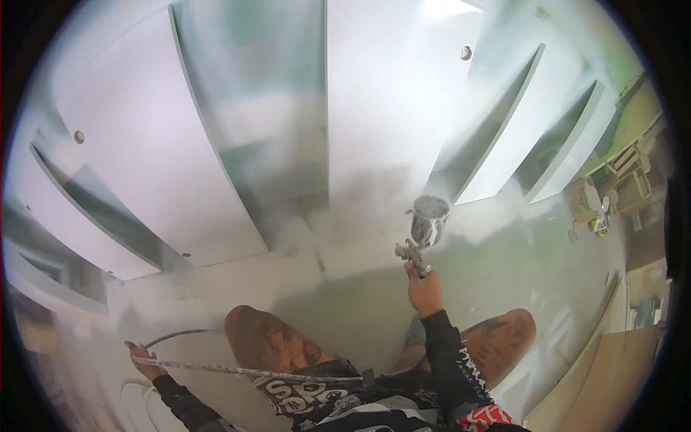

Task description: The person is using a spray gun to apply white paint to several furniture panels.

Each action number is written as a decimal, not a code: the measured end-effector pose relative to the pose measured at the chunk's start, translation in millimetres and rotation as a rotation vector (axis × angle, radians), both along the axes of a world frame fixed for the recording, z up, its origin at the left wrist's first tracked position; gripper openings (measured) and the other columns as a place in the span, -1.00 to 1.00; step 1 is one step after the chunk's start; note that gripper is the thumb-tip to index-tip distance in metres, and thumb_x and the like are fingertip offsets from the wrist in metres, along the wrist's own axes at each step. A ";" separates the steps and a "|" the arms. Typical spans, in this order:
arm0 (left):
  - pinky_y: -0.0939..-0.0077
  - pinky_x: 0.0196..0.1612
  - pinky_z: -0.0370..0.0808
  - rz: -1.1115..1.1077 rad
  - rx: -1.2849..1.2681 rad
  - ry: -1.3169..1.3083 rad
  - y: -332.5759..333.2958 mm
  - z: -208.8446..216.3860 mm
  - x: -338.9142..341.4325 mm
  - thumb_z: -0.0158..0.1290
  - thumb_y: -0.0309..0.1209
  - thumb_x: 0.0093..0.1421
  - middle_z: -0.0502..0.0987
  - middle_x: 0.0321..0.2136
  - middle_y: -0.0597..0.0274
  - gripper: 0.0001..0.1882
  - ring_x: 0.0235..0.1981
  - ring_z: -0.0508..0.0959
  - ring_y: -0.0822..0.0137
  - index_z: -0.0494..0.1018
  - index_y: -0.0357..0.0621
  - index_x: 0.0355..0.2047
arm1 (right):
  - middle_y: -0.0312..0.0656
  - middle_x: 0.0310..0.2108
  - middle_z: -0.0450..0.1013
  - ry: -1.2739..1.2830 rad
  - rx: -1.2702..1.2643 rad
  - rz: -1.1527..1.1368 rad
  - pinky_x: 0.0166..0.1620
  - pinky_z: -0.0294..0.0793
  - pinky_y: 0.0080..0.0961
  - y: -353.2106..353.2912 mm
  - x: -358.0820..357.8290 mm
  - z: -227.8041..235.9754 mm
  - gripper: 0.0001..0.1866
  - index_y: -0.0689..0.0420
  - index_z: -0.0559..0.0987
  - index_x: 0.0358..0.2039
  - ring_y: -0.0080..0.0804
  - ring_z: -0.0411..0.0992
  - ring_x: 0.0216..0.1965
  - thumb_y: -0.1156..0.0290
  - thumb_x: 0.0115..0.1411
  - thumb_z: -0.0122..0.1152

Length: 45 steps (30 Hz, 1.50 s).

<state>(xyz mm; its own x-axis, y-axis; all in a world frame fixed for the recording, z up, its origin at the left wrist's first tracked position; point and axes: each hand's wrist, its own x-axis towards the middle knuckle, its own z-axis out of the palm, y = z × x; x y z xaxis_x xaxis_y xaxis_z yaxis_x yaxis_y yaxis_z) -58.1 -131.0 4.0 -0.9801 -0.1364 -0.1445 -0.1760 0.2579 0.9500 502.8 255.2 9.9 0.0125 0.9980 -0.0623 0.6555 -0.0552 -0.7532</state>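
My right hand [425, 292] is closed around the handle of a spray gun [412, 254], with a paint-spattered metal cup [430, 222] on top. The gun is in front of the lower part of a tall white panel [392, 115]. Out to the left, my left hand [147, 363] grips a spattered air hose [209, 368], which runs across my lap and also bends back toward my left knee. A wide white panel [144, 122] with a round hole stands at the left. My fingers on the gun's trigger are mostly hidden.
Narrower white boards stand at the far left [79, 216] and on the right [504, 137], with another board [572, 147] beyond. Paint-dusted floor [345, 306] lies between my legs and the panels. Cardboard boxes and clutter [632, 173] fill the right edge. Coiled hose [137, 396] lies lower left.
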 end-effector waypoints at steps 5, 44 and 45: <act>0.11 0.18 0.20 0.014 -0.033 -0.039 -3.9 -5.0 -8.8 -0.22 0.36 0.18 0.10 0.28 -0.18 0.02 0.31 0.16 0.02 -0.10 -0.23 0.35 | -0.20 -0.50 0.48 0.149 0.125 -0.014 -0.35 0.37 -0.48 18.6 -20.7 111.1 -0.61 0.32 0.55 -0.26 -0.46 0.41 -0.45 0.16 0.24 0.20; 0.07 0.32 0.01 -0.027 0.072 -0.047 -38.5 33.2 -19.9 -0.22 0.38 0.16 -0.03 0.32 -0.26 0.05 0.35 0.06 -0.02 -0.14 -0.20 0.36 | -0.21 -0.38 0.52 0.320 0.118 -0.123 -0.21 0.40 -0.49 -4.5 -31.5 109.5 -0.64 0.35 0.52 -0.13 -0.48 0.41 -0.35 0.27 0.27 0.19; 0.07 0.31 0.03 -0.019 0.067 -0.054 -31.6 33.1 -18.6 -0.23 0.39 0.16 -0.02 0.31 -0.27 0.05 0.34 0.07 -0.01 -0.13 -0.19 0.36 | -0.21 -0.38 0.52 0.315 0.115 -0.125 -0.21 0.40 -0.49 -3.9 -27.7 97.4 -0.64 0.35 0.52 -0.13 -0.48 0.41 -0.35 0.27 0.27 0.19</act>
<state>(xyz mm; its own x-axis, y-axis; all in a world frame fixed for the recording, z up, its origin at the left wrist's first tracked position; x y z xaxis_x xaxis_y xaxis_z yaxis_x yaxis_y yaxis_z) -76.7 -162.6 37.2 -0.9728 -0.1062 -0.2058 -0.2235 0.1979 0.9544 475.1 251.3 107.4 0.1331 0.9906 0.0300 0.3835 -0.0236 -0.9232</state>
